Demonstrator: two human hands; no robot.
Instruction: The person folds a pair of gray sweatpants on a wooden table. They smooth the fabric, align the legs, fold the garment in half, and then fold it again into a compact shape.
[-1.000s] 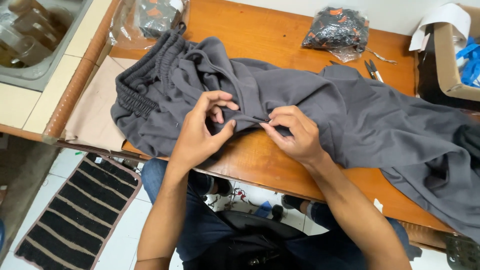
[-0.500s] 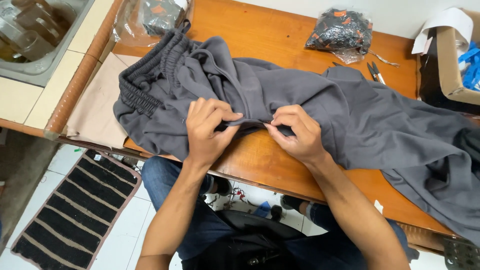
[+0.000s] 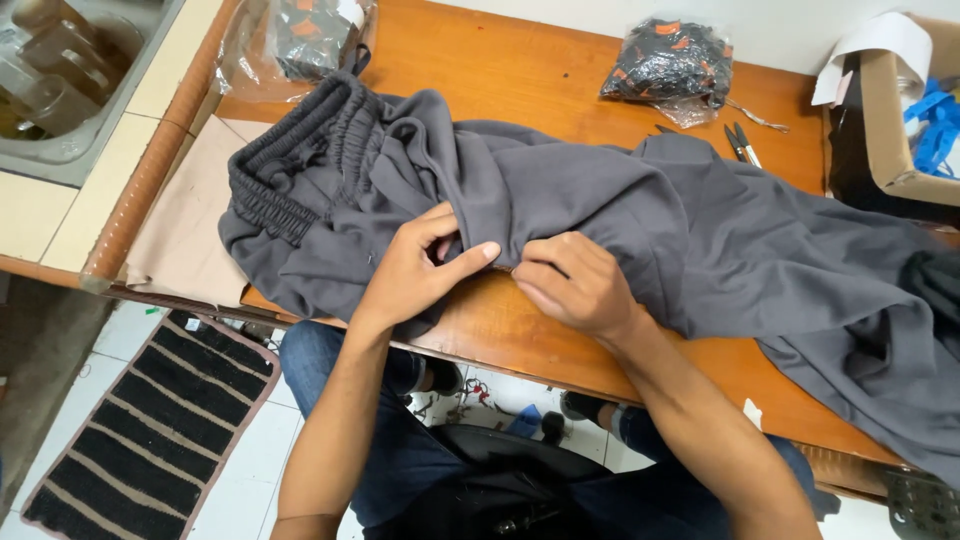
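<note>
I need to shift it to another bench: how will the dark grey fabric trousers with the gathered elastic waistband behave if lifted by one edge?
The dark grey fabric trousers would probably flop and drape, since they already lie in soft folds. Overhanging the wooden table, they may slide off. They look fairly thick, so perhaps somewhat heavy.

Grey sweatpants (image 3: pixel 620 210) sprawl across most of wooden table (image 3: pixel 520 70), blocking centre and right. Left hand (image 3: pixel 415 275) and right hand (image 3: pixel 575 285) crowd near edge. Bare wood strip open along far side, between plastic bag of dark pieces (image 3: pixel 670 65) and bagged bundle (image 3: pixel 310 30). Snips (image 3: pixel 740 145) lie just beside fabric. Cardboard box (image 3: pixel 890 120) walls right end. Near-edge wood free right of right hand.
</note>
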